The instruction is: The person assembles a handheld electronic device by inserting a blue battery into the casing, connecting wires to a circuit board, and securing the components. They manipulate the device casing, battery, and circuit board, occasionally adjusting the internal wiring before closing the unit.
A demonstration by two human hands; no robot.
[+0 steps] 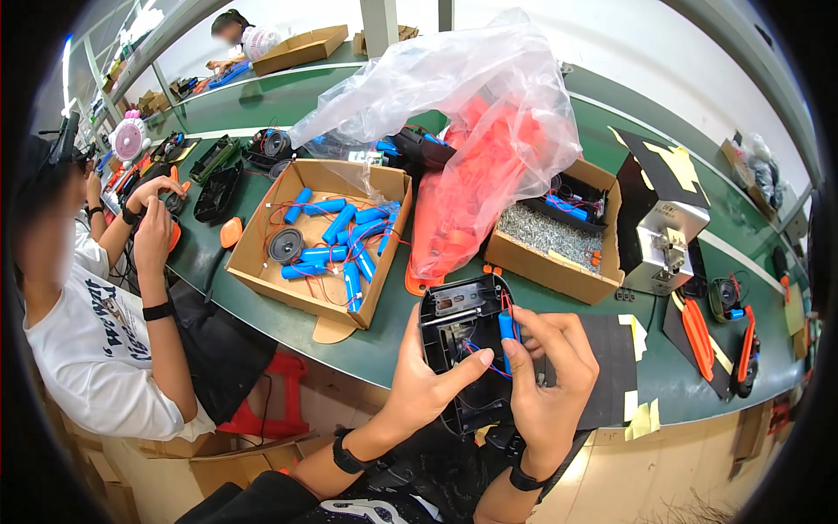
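In my left hand [428, 375] is a black plastic housing [463, 301], held open side up over the table's front edge, its inside showing metal parts and thin wires. My left thumb presses on the wires inside it. My right hand [554, 367] pinches a blue cylindrical battery [506, 327] with red and blue wires at the housing's right side. Part of the battery is hidden behind my fingers. Just beyond, a cardboard box [249, 275] holds several blue batteries with red wires and a round black speaker [286, 246].
A clear plastic bag [515, 70] of red-orange parts stands behind. Right of it is a cardboard box [559, 275] of small screws, then a metal fixture [668, 231]. Orange and black parts [696, 336] lie farther right. A co-worker [113, 349] sits close on my left.
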